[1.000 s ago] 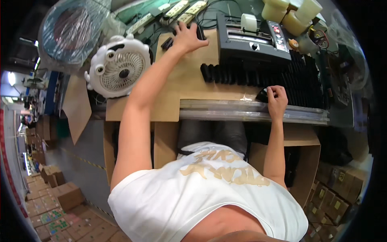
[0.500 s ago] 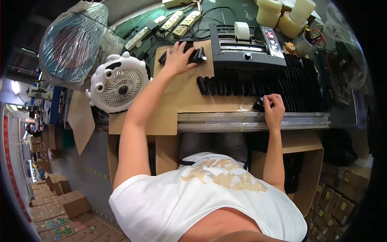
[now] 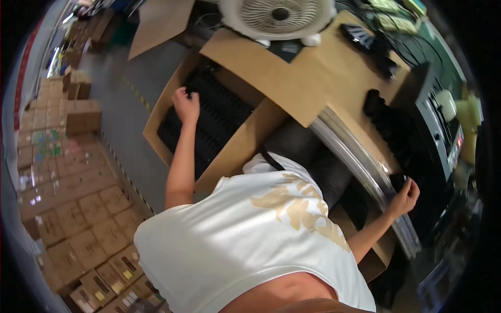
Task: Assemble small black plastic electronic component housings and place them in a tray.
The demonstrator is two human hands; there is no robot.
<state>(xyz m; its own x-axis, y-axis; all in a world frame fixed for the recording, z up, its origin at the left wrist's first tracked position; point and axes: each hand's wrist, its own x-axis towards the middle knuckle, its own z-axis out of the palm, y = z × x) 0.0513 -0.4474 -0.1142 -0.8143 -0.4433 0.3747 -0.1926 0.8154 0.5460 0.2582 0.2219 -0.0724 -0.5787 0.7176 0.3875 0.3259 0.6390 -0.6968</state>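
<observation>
The left hand (image 3: 186,107), curled, is positioned over the open carton (image 3: 240,151) containing rows of black parts (image 3: 216,107); whether it grips a part cannot be told. The right hand (image 3: 404,200) grasps a black piece (image 3: 398,180) at the film-covered bench edge (image 3: 356,156). Markings: tan print (image 3: 298,209) on the white shirt (image 3: 214,245), and small yellow labels (image 3: 128,274) on the stacked cartons (image 3: 86,224), the labels too small to read
</observation>
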